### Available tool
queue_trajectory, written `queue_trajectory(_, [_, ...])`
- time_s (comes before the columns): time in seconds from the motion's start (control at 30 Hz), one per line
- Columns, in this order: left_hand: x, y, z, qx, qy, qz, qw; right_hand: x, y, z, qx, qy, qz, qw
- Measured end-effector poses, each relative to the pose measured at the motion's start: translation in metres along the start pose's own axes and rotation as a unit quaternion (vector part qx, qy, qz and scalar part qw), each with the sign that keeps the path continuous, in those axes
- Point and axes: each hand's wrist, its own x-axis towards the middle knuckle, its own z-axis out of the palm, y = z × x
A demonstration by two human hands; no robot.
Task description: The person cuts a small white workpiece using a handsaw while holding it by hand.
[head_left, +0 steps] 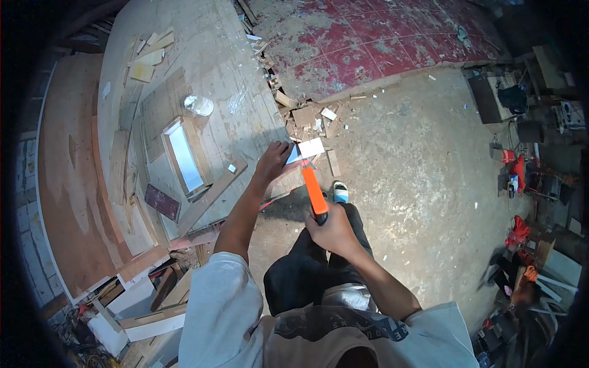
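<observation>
My right hand [335, 229] is wrapped round the black end of an orange saw [315, 190]. The saw points away from me toward the table edge, and its blade is hard to make out. Its front end meets a white board [311, 148] that sticks out past the edge. My left hand [274, 161] is on the near part of this board, fingers curled over it at the table's edge. A thin dark line crosses the board beside those fingers.
On the wooden table [218, 61] are a framed white panel [184, 156], a clear plastic-looking container [199, 105], a wood strip [211, 199] and a dark red block [162, 202]. Offcuts [304, 116] lie on the floor beyond the edge. Tools and red items [518, 175] line the right.
</observation>
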Motion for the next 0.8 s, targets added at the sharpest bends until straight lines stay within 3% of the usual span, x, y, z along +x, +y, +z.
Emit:
queue_trajectory(0.2, [-0.006,0.003,-0.001,0.001,-0.021,-0.008,1.000,0.049,0.028,0.010,-0.005,0.027,0.048,0.998])
queue_trajectory(0.27, [-0.003,-0.002,0.000,0.006,-0.006,0.031,0.999,0.019,0.013,0.005,-0.031,0.042,-0.016,0.999])
queue_trajectory(0.33, [0.000,0.002,-0.005,0.011,-0.024,0.008,1.000,0.000,0.007,-0.002,-0.019,0.003,0.006,1.000])
queue_trajectory(0.43, [-0.001,0.005,-0.005,0.009,-0.023,0.000,1.000,0.046,0.029,0.004,0.004,0.008,0.030,1.000])
queue_trajectory(0.53, [-0.003,0.004,-0.005,-0.025,-0.027,-0.016,0.999,0.055,0.018,0.008,-0.046,0.006,0.065,0.997])
queue_trajectory(0.6, [-0.003,0.001,0.002,-0.012,0.008,0.003,1.000,0.014,0.005,0.006,-0.020,0.054,-0.012,0.998])
queue_trajectory(0.67, [0.000,0.005,-0.003,-0.008,0.007,-0.008,1.000,0.002,-0.005,-0.004,-0.019,0.003,0.023,1.000])
queue_trajectory(0.8, [0.001,0.010,-0.011,-0.039,-0.017,-0.018,0.999,0.056,0.040,0.016,-0.033,0.015,0.021,0.999])
